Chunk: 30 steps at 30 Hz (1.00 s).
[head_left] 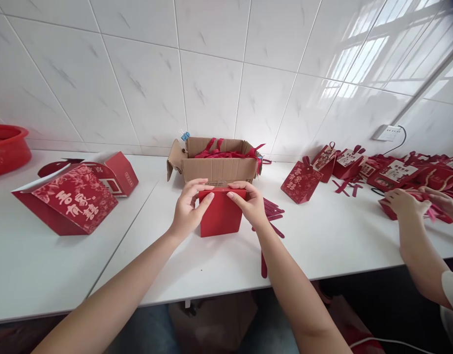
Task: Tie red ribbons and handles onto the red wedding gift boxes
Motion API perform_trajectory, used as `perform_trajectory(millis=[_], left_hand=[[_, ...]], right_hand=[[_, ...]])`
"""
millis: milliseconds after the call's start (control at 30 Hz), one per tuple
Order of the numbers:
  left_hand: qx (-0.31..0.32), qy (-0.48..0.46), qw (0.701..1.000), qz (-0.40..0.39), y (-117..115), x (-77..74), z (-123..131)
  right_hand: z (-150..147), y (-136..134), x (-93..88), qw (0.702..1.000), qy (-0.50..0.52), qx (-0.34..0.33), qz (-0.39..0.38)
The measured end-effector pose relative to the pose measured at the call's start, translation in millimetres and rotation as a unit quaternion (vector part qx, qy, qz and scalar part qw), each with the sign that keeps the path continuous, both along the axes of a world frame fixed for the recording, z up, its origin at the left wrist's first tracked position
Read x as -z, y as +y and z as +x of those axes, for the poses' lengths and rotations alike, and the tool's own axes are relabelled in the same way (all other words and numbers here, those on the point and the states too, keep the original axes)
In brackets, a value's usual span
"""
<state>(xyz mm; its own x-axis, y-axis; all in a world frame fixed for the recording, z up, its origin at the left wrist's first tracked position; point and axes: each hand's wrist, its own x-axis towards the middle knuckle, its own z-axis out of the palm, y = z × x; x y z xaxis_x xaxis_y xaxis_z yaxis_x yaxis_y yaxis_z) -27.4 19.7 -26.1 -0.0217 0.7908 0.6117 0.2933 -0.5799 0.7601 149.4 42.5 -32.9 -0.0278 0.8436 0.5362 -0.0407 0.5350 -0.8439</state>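
Note:
A plain red gift box point(221, 216) stands on the white table in front of me. My left hand point(191, 204) grips its top left corner, thumb on the near face and fingers behind. At the top right corner, my right hand point(248, 200) pinches the same edge in the same way. Small holes show along that top edge. Partly behind my right hand and forearm lie several dark red strips point(274, 211), and a single strip point(264, 265) sits nearer the table's front edge.
Behind the gift box, a cardboard box point(219, 169) holds red ribbons point(226, 150). Printed red boxes point(77, 201) stand at left, near a red basin point(9, 150). A looped red box point(302, 182) and a pile of others are at right, where another person's hands point(407, 202) work.

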Motion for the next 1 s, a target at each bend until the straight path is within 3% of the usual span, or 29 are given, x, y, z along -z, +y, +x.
perform_trajectory(millis=[233, 467, 700, 900, 1000], left_hand=[[0.043, -0.075, 0.994, -0.073, -3.8, 3.6, 0.9], [-0.004, -0.035, 0.999, -0.036, -2.6, 1.3, -0.2], [0.022, -0.039, 0.995, -0.089, -3.3, 4.9, -2.6], [0.033, -0.041, 0.993, -0.110, -4.7, 3.7, -1.4], [0.035, -0.042, 0.991, -0.120, -4.6, 1.8, -3.2]], right_hand=[[-2.5, -3.5, -0.3, 0.998, 0.045, -0.029, -0.045], [-4.2, -3.2, 1.1, 0.999, 0.018, 0.022, -0.020], [-5.2, -9.3, -4.0, 0.995, 0.046, -0.035, -0.078], [-3.2, -10.4, -5.3, 0.999, 0.021, -0.009, -0.045], [-2.5, -10.0, -5.3, 0.996, 0.014, -0.050, -0.067]])
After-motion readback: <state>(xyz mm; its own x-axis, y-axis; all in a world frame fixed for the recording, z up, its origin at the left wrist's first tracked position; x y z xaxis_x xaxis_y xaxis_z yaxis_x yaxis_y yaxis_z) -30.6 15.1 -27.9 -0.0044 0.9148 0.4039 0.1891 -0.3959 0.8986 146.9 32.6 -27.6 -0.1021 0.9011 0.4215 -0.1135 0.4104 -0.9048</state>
